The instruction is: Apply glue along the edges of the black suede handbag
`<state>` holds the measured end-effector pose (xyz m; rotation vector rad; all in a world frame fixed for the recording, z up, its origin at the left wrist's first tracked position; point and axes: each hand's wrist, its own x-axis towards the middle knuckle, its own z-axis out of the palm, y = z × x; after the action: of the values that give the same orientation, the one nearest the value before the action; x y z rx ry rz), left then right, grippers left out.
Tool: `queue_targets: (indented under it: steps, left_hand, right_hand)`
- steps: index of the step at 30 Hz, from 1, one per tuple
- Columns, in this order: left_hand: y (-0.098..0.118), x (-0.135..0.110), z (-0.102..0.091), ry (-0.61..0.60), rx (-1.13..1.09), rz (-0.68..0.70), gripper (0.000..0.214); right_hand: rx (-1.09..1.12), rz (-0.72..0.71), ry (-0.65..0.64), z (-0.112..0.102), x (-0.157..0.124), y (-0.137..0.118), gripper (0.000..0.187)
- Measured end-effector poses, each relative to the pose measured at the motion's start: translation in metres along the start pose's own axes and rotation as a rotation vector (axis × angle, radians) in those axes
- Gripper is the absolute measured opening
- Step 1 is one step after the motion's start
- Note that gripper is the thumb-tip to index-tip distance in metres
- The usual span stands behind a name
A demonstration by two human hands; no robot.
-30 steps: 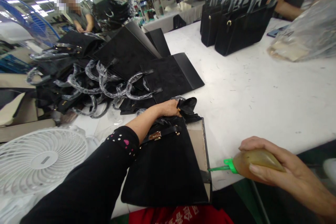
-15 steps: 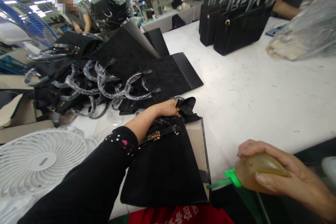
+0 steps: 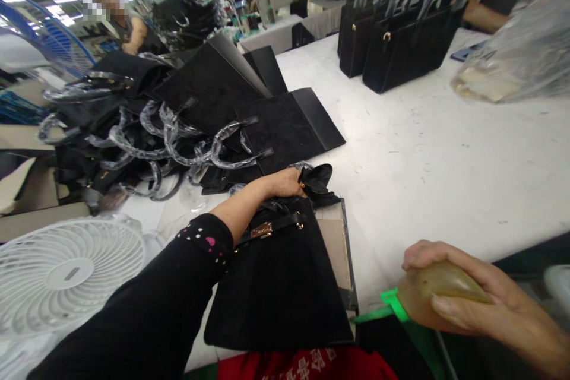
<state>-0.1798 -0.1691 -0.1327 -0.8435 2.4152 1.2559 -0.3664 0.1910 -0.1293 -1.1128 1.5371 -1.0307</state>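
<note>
A black handbag [image 3: 276, 291] lies flat in front of me, with a strap and a small metal plate across its upper part. At its top, my left hand [image 3: 287, 183] is closed on the bunched black lining [image 3: 317, 181]. Beige board-like panels [image 3: 335, 243] stick out along the bag's right side. My right hand [image 3: 463, 297] wraps around a squeeze bottle [image 3: 439, 294] of yellowish liquid, held sideways. The bottle's green nozzle [image 3: 376, 314] points left, its tip at the lower right edge of the panels.
Black bag pieces [image 3: 285, 130] and plastic-wrapped handles [image 3: 178, 142] are heaped at the left. A white fan [image 3: 71, 273] stands at the near left. Upright black bags [image 3: 407, 41] and a clear plastic bag [image 3: 521, 53] sit at the far right, by another person's arm [image 3: 483, 12].
Both my hands, the handbag and the bottle stay almost in place; the nozzle tip shifts very slightly. A person in the left background has moved their arms.
</note>
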Motion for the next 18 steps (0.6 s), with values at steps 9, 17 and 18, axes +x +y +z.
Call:
queue_targets:
  steps: [9, 17, 18]
  left_hand:
    - [-0.001, 0.0, -0.001, -0.014, 0.021, 0.007, 0.018]
    - [-0.003, -0.002, 0.003, -0.006, 0.02, 0.049, 0.016]
    - [-0.001, -0.004, 0.003, 0.001, 0.025, 0.054, 0.016]
  right_hand:
    - [0.045, 0.04, -0.038, 0.002, -0.004, 0.009, 0.034]
    - [0.054, 0.088, 0.043, 0.014, -0.011, 0.001, 0.036]
    - [0.033, 0.08, 0.04, 0.016, -0.011, -0.002, 0.035]
